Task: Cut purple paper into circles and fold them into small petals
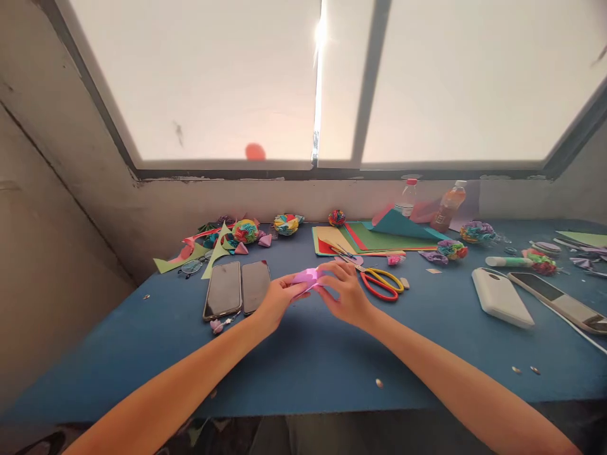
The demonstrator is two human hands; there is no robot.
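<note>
Left hand (277,298) and right hand (348,294) come close together over the blue tabletop (308,379), both closed on one small piece of purple paper (306,278). The left thumb presses on its near end and the right fingertips pinch the other end, so the paper sits between the two hands, near the middle of the view. Folding or shaping seems to be the step in hand; fingers hide part of the paper, so I cannot tell how many layers it has. Any further crease would call for a steady left pinch while the right fingertips press the edge.

Scissors (367,272) with red and yellow handles lie just beside the right hand, and could catch a wide sweep that way. A phone (222,291) and a second phone (255,284) crowd the left hand. Farther back are coloured sheets (393,242) and a paper flower (245,231).
</note>
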